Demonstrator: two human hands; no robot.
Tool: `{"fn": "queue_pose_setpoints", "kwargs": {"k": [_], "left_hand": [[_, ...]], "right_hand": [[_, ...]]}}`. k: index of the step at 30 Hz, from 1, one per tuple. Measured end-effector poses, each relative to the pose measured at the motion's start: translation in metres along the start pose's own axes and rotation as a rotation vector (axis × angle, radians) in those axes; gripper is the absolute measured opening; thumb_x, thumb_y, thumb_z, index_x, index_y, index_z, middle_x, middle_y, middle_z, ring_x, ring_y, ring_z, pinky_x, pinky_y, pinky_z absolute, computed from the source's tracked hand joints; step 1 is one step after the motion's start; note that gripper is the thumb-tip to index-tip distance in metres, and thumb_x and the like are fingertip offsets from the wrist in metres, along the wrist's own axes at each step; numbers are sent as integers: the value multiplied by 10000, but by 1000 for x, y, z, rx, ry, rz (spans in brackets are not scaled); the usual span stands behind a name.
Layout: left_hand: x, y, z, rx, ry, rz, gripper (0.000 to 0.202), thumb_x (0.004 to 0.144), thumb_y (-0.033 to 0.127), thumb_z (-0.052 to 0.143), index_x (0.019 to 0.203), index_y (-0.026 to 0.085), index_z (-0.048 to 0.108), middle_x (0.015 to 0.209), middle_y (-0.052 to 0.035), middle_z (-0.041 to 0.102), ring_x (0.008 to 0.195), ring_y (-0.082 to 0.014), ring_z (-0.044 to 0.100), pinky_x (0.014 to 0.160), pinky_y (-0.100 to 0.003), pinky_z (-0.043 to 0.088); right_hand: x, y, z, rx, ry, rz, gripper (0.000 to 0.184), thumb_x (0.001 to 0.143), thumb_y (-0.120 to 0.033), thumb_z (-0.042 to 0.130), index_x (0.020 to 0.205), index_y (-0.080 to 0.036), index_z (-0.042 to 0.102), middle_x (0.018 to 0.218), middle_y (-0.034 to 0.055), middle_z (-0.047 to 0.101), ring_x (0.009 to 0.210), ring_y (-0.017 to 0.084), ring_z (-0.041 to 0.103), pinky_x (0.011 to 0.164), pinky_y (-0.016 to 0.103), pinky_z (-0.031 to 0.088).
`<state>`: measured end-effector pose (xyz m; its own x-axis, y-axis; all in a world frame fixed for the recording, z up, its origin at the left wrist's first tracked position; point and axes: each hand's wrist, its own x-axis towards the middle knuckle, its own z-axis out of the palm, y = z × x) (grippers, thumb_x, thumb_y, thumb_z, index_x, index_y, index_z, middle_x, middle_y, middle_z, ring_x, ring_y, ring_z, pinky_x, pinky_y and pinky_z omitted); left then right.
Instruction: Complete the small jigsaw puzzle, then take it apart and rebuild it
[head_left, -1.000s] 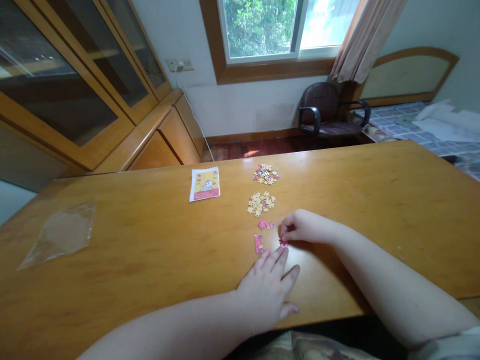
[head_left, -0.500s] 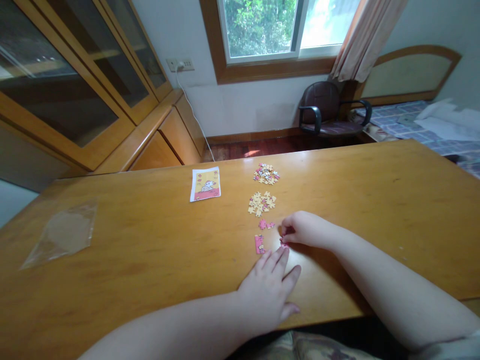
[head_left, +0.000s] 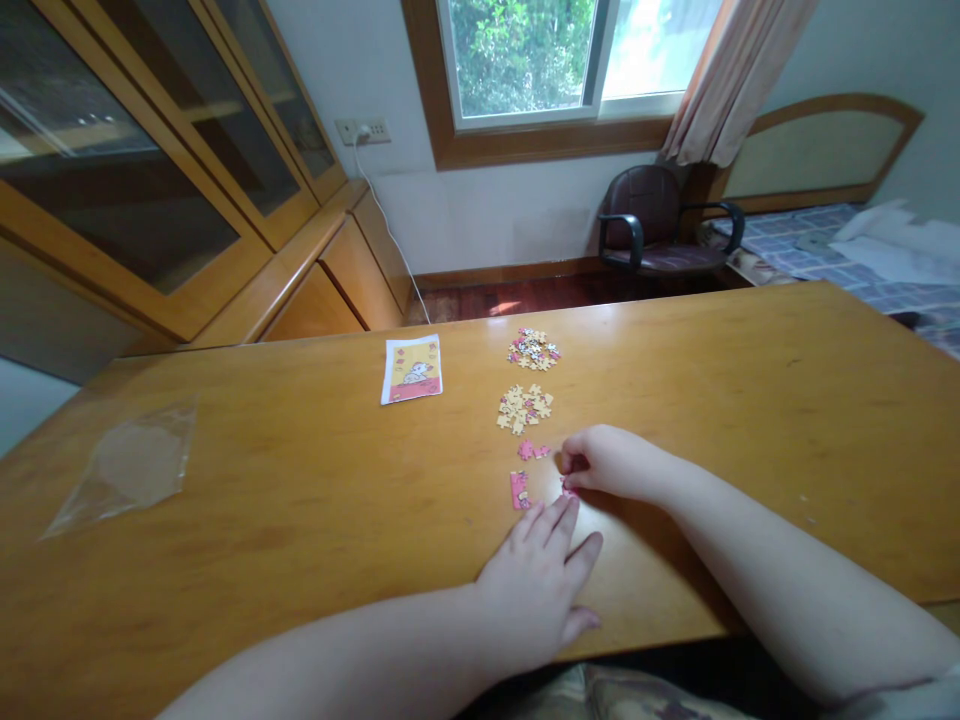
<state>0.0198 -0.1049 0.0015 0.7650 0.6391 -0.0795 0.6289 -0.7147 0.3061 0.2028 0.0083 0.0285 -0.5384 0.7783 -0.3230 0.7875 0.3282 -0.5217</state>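
Note:
My right hand pinches a small pink jigsaw puzzle piece at the tabletop; the fingers partly cover it. Flat on the table lies my left hand, fingers spread, its fingertips touching the near side of that pink bit. Just left of the fingertips is a joined pink puzzle section. Beyond it sit a couple of loose pink pieces. Farther off are a pile of mostly yellow pieces and a mixed pile of pink, white and yellow ones.
A picture card with a white animal on yellow and pink lies left of the piles. A clear plastic bag rests at the table's left. Behind the wooden table stand a glass-door cabinet, an armchair and a bed.

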Motion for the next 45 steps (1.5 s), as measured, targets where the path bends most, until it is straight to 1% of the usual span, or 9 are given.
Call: {"fn": "queue_pose_setpoints", "kwargs": {"k": [4, 8, 13, 17, 26, 35, 38, 41, 45], "left_hand": [[-2, 0, 0, 5, 43, 0, 692, 875, 609, 407, 1423, 188, 368, 1534, -184, 267, 1399, -338, 265, 1109, -489, 276], [-3, -7, -11, 18, 148, -18, 600, 892, 518, 438, 1397, 195, 404, 1457, -132, 419, 1312, -291, 394, 1111, -455, 295], [1, -33, -27, 104, 277, -312, 445, 864, 306, 494, 1282, 154, 511, 1335, -135, 530, 1218, -288, 465, 1078, -482, 330], [6, -46, -30, 91, 218, -343, 476, 826, 273, 535, 1281, 137, 498, 1307, -127, 543, 1210, -283, 463, 1061, -468, 352], [7, -43, -32, 116, 145, -326, 292, 857, 212, 504, 1141, 165, 551, 1098, -90, 621, 1051, -248, 538, 932, -422, 432], [5, -40, -31, 181, 154, -409, 290, 846, 189, 493, 1127, 153, 555, 1009, -90, 613, 972, -247, 553, 872, -417, 455], [4, -40, -30, 212, 198, -427, 298, 844, 183, 490, 1132, 147, 557, 1012, -97, 614, 970, -250, 555, 861, -420, 460], [3, -38, -31, 246, 302, -343, 312, 844, 187, 495, 1145, 134, 556, 1061, -107, 615, 994, -249, 549, 882, -417, 455], [2, -22, -25, 236, 413, -6, 206, 877, 215, 466, 1022, 164, 604, 956, -67, 647, 919, -206, 569, 901, -389, 444]], "right_hand": [[-1, -2, -1, -6, -2, -4, 74, 716, -293, 673, 746, -226, 680, 708, 3, 690, 619, 149, 580, 557, 246, 368], [-4, -2, -7, 5, 29, -22, 130, 739, -322, 669, 803, -213, 695, 781, 23, 707, 682, 163, 605, 607, 250, 397], [-11, -4, -17, -47, 61, -80, 247, 732, -389, 688, 907, -215, 700, 863, 33, 694, 761, 180, 611, 662, 255, 417], [-15, -10, -13, -106, -1, -172, 240, 693, -329, 716, 905, -221, 681, 898, 25, 667, 775, 173, 603, 673, 247, 413], [-12, -7, -6, -112, -46, -205, 177, 692, -227, 673, 869, -224, 670, 900, 12, 632, 752, 151, 586, 663, 229, 407], [-12, -7, -13, -103, -61, -168, 186, 683, -204, 694, 867, -215, 676, 879, 17, 638, 758, 165, 596, 685, 246, 428], [-12, -5, -14, -88, -36, -183, 192, 708, -278, 712, 885, -209, 682, 887, 25, 643, 764, 173, 604, 695, 257, 447], [-9, -1, -13, -71, 82, -205, 231, 801, -364, 648, 954, -197, 690, 954, 55, 656, 835, 191, 620, 758, 280, 469], [-1, 5, -2, -44, 157, -358, 252, 900, -235, 502, 1062, -211, 693, 1130, 63, 650, 988, 179, 618, 891, 275, 454]]}}
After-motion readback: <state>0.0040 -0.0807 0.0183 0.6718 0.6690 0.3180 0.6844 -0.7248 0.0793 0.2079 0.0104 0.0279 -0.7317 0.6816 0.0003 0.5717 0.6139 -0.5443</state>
